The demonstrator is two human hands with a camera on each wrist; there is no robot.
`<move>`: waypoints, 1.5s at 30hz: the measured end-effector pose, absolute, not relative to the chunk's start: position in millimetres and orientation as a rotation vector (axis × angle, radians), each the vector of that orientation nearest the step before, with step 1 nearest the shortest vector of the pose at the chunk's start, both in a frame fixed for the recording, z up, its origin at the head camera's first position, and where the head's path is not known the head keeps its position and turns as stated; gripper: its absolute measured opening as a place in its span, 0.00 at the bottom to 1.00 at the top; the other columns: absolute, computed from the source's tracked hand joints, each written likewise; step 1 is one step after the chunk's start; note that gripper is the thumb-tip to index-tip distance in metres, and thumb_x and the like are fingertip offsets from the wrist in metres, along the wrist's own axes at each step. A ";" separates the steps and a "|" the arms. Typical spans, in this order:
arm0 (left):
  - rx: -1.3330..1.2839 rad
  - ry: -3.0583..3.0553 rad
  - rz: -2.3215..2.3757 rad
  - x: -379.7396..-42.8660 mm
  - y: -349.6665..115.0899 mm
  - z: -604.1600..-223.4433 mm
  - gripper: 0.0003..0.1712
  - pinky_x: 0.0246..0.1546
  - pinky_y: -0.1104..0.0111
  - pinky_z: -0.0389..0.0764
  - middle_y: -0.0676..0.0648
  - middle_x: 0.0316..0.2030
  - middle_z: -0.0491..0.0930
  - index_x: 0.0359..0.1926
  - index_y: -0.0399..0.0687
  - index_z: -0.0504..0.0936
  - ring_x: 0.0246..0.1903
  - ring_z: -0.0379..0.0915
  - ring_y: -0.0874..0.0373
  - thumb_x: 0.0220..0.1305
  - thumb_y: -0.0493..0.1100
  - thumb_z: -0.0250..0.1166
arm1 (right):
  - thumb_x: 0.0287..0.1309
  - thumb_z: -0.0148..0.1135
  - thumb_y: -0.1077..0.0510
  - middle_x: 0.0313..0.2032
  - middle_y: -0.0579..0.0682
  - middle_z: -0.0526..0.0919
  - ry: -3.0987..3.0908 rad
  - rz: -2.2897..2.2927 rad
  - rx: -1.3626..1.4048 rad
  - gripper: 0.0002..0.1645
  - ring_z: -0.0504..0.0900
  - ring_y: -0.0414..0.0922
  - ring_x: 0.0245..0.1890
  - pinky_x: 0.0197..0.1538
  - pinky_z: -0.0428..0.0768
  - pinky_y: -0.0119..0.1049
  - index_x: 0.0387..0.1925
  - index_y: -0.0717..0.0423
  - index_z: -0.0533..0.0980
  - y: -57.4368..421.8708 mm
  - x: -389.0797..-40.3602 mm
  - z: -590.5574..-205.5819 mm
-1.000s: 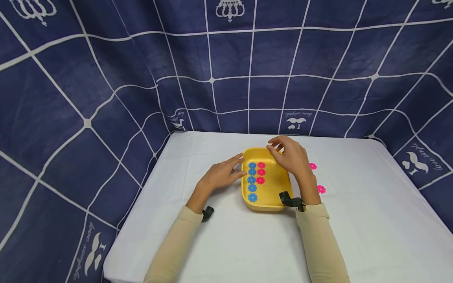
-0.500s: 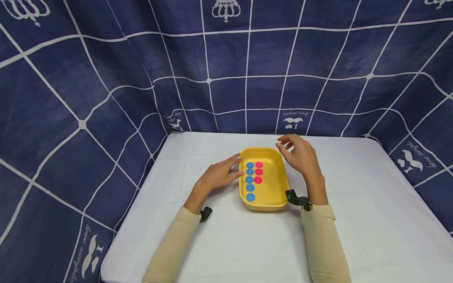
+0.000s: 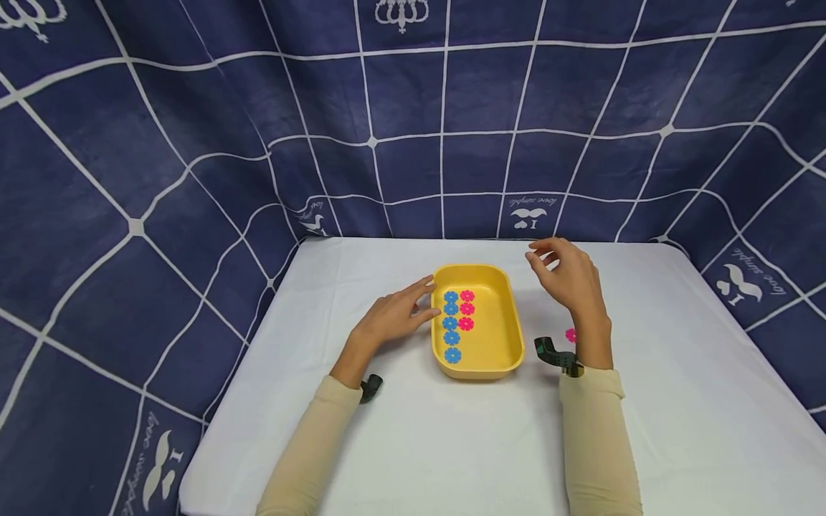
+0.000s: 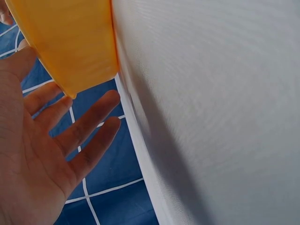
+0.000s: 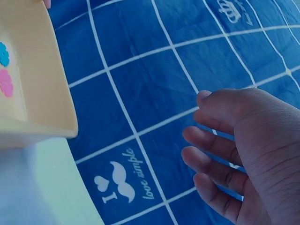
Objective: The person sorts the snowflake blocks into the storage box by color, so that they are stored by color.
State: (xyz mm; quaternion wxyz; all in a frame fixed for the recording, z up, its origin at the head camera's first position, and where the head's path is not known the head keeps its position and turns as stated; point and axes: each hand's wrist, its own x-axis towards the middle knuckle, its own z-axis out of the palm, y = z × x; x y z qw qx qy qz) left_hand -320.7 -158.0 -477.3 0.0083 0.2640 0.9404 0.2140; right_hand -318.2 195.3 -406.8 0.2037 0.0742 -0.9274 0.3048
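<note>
A yellow plastic tray stands on the white table. Inside it, several blue flower-shaped pieces form a column along the left, with three pink flower-shaped pieces beside them. My left hand is at the tray's left rim, fingers spread and relaxed; the left wrist view has its thumb and fingers at the tray's edge. Off to the tray's right, my right hand hovers with loosely bent fingers and nothing visible between them. One loose pink flower-shaped piece is partly hidden by the right wrist.
A white cloth covers the table. Blue curtains with white lines hang behind and at both sides. Dark wrist cameras stick out from both wrists.
My right hand has moved right, from over the tray's far right corner to beside the tray. The left hand stays at the rim. The pieces in the tray look unchanged; the view has shifted slightly.
</note>
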 end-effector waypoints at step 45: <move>0.803 2.933 0.692 -323.0 -156.0 -479.7 0.42 0.50 0.55 0.84 0.59 0.83 0.59 0.83 0.58 0.67 0.48 0.83 0.57 0.78 0.70 0.57 | 0.77 0.60 0.44 0.53 0.61 0.86 -2.684 0.910 -0.181 0.28 0.83 0.60 0.53 0.51 0.78 0.59 0.64 0.59 0.81 259.1 -330.5 -451.0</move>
